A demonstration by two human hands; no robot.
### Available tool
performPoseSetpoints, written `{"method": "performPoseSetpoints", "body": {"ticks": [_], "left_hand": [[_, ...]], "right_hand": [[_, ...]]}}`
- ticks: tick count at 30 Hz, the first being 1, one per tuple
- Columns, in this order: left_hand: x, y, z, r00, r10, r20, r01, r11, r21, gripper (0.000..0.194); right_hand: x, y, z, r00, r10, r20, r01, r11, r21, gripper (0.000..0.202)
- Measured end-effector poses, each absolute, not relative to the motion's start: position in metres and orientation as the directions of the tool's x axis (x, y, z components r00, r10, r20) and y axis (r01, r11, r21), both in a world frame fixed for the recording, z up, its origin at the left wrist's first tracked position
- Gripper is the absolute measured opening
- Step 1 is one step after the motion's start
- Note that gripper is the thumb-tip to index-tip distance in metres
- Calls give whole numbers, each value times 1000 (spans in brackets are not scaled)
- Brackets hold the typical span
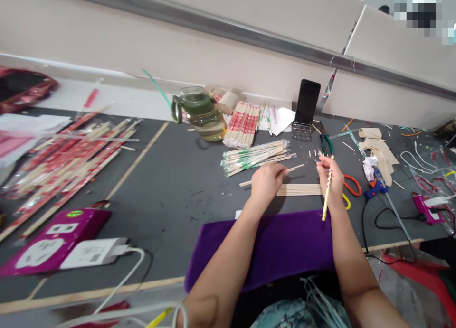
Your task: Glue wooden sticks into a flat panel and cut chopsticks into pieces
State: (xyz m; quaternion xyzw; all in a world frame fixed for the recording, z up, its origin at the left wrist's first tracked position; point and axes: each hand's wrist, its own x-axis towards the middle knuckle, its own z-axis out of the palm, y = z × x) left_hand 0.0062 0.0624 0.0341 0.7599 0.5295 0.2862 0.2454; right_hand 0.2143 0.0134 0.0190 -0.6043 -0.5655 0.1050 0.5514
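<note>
My left hand [268, 182] is closed on a thin wooden stick [295, 167], whose end sticks out to the right. A yellow pencil [327, 195] slants down through the fingers of my right hand [331, 178]. Between and below the hands, several pale sticks lie side by side in a flat row [299, 190] on the dark table [171, 195]. A purple cloth [285, 245] lies under my forearms. Green-handled pliers [325, 143] are just beyond my right hand, and an orange scissor handle [353, 185] shows to its right.
Wrapped chopsticks [256, 156], a glass teapot [201, 113] and a phone on a stand [308, 102] are behind my hands. A blue glue gun [376, 189] with its cord is at right; a purple power strip [59, 240] is at left.
</note>
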Motion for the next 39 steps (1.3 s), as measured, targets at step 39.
{"method": "performPoseSetpoints", "body": {"ticks": [39], "left_hand": [[9,86,-3,484,867,120,636,-443,632,17]], "right_hand": [[213,22,10,40,954,296,813,141,-564,21]]}}
